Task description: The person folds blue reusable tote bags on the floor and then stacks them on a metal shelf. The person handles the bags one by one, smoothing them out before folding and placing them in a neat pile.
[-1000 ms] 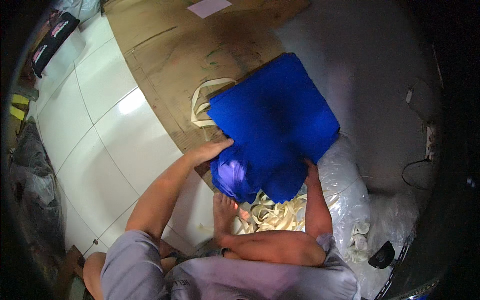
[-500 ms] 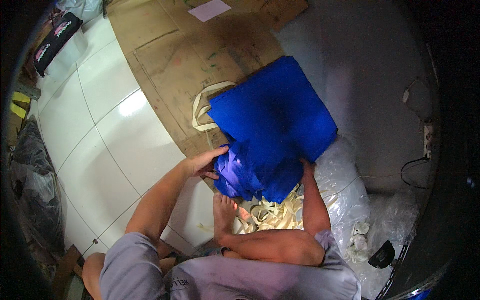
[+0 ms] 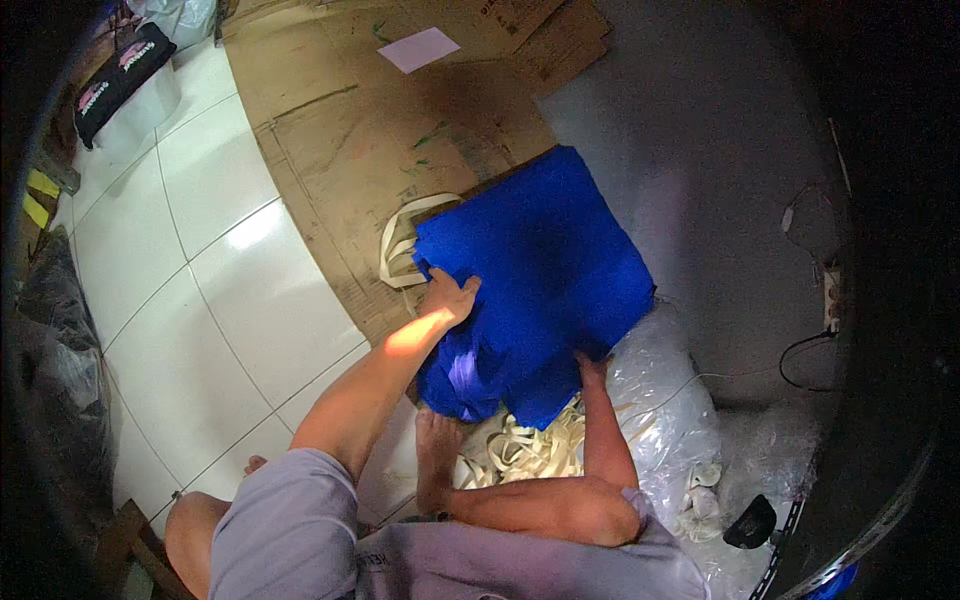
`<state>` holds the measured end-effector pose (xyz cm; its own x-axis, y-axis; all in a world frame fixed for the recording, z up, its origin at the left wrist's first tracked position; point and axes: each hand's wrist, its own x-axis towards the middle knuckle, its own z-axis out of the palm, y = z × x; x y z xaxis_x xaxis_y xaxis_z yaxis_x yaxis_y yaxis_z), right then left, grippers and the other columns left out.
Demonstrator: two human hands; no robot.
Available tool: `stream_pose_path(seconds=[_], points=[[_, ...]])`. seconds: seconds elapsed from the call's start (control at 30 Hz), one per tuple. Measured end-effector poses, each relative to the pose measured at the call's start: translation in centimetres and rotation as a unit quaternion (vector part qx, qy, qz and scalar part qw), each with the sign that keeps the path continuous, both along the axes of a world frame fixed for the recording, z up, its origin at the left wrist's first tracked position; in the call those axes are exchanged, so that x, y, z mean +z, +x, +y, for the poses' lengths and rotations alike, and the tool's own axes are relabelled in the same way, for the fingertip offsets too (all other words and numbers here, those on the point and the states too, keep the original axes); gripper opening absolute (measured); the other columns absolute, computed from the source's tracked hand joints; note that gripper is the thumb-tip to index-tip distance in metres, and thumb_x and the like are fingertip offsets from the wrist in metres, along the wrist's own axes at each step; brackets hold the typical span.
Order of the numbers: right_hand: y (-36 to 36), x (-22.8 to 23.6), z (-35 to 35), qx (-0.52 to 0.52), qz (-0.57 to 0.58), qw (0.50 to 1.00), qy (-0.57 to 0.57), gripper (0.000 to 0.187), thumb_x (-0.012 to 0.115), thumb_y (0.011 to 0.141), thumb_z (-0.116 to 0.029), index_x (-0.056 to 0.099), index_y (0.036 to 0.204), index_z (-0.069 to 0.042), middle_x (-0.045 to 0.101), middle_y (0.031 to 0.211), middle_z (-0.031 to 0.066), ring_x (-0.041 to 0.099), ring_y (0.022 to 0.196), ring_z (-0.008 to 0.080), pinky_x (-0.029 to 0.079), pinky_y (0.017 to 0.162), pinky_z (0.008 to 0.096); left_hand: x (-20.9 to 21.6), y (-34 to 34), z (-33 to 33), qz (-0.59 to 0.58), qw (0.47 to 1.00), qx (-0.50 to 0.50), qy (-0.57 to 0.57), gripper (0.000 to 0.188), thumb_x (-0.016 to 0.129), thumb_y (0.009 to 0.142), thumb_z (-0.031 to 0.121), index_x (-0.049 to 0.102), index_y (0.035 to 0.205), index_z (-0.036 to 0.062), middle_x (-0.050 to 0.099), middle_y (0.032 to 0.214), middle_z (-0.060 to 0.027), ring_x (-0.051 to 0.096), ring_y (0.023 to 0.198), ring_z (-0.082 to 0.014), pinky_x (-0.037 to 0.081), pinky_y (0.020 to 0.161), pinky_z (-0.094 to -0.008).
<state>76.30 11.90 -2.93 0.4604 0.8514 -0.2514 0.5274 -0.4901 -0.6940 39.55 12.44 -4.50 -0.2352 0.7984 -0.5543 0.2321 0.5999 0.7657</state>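
A stack of blue cloth sheets (image 3: 540, 235) lies in front of me, partly on flattened cardboard. Its near left part is crumpled into a loose blue bundle (image 3: 462, 375). My left hand (image 3: 452, 298) is on the stack's left side, its fingers and thumb closed on the blue cloth. At the near right edge of the stack is my right hand (image 3: 592, 368), touching the cloth; its fingers are in shadow and partly hidden. Cream straps (image 3: 405, 235) form a loop beside the stack's far left corner. A tangled pile of cream straps (image 3: 535, 447) lies under the near edge.
Flattened cardboard (image 3: 330, 130) covers the floor ahead, with a pale paper sheet (image 3: 420, 48) on it. White tiles (image 3: 230, 330) extend leftward. Clear plastic wrapping (image 3: 660, 380) lies at right, beside a power strip (image 3: 832, 295) and cables. My bare foot (image 3: 437, 455) is near the bundle.
My left hand has moved from the crumpled bundle's left side up onto the flatter cloth and closed there. My right hand stays at the near right edge. The whole view has shifted slightly.
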Motion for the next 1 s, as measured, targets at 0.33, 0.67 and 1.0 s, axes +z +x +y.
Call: stream_pose_path(seconds=[0.33, 0.67, 1.0], points=[[-12.2, 4.6, -6.4, 0.481, -0.286, 0.828, -0.047, 0.107, 0.077, 0.066, -0.041, 0.014, 0.146, -0.009, 0.018, 0.147, 0.0271, 0.022, 0.134, 0.0449, 0.022, 0.107, 0.0552, 2.3, -8.6, 1.5, 0.180, 0.941, -0.272, 0.090, 0.074, 0.053, 0.078, 0.061, 0.060, 0.112, -0.0035, 0.059, 0.113, -0.0259, 0.058, 0.107, -0.0378, 0.045, 0.094, -0.0428], [-11.6, 2.2, -10.2, 0.405, -0.352, 0.842, -0.055, 0.095, 0.071, 0.073, -0.036, 0.015, 0.146, -0.012, 0.027, 0.142, 0.0250, 0.029, 0.130, 0.0437, 0.024, 0.104, 0.0580, 5.2, -9.8, 3.8, 0.329, 0.845, -0.397, 0.144, 0.102, 0.078, 0.066, 0.032, 0.017, 0.146, 0.0172, 0.024, 0.145, -0.0240, 0.033, 0.131, -0.0374, 0.034, 0.105, -0.0436], [2.5, -2.3, -8.6, 0.058, -0.126, 0.990, 0.013, 0.075, 0.070, 0.078, -0.032, 0.035, 0.131, 0.008, 0.049, 0.127, 0.0257, 0.048, 0.118, 0.0359, 0.038, 0.099, 0.0382, 4.6, -7.1, 7.2, 0.323, 0.809, -0.443, 0.212, 0.087, 0.065, 0.070, 0.006, 0.024, 0.144, 0.0242, 0.026, 0.146, -0.0194, 0.042, 0.123, -0.0398, 0.043, 0.098, -0.0438]])
